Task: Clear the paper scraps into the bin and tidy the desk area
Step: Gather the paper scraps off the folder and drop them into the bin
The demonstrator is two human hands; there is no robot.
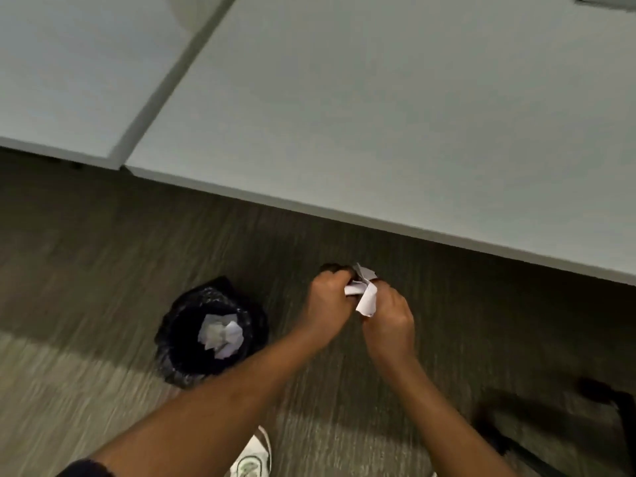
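White paper scraps [364, 290] are bunched between my left hand [328, 301] and my right hand [390, 320], both closed around them above the carpet, just in front of the desk edge. To the left, on the floor, stands a small round bin [182, 352] lined with a black bag. Crumpled white paper [221, 334] lies inside it. My hands are to the right of the bin, not over it.
A pale grey desk [378, 115] fills the upper part of the view, with a seam to a second desk panel [69, 80] on the left. A dark chair base [550, 432] sits at the lower right. My white shoe [253, 456] shows at the bottom.
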